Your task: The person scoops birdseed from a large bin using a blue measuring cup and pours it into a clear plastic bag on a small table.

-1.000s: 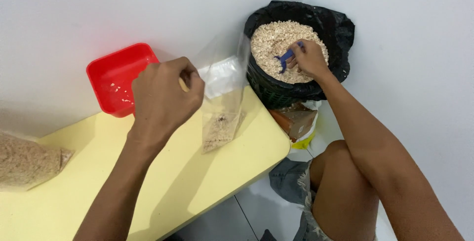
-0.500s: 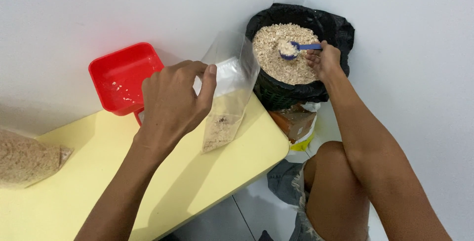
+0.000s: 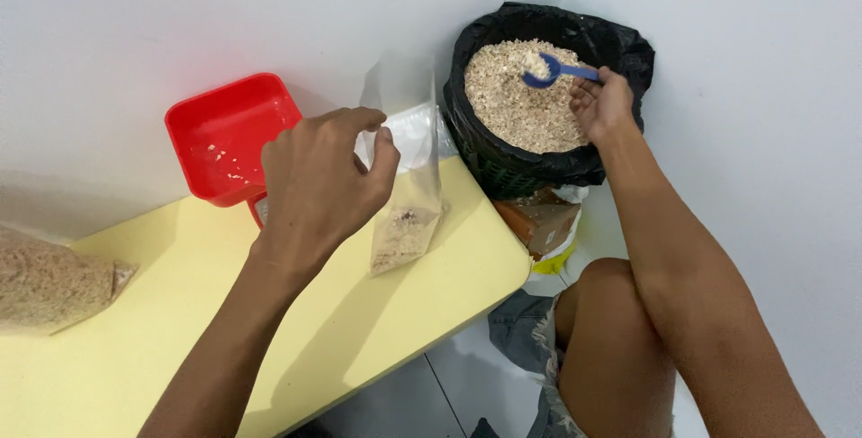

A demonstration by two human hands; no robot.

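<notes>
left hand [image 3: 319,182] pinching rim of clear plastic pouch [image 3: 406,178], part-filled with grainy flakes, upright near yellow table's [image 3: 180,312] right edge | right hand [image 3: 603,104] closed around blue plastic scoop [image 3: 555,68], heaped, above black-lined basket [image 3: 539,164] of coarse flakes | glossy red square tray [image 3: 229,133] against wall

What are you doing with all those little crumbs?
The left hand holds a clear bag upright on the yellow table; the bag has a little grain at the bottom. The right hand holds a blue scoop loaded with grain over a black-lined basket full of it. A red tray sits behind.
</notes>
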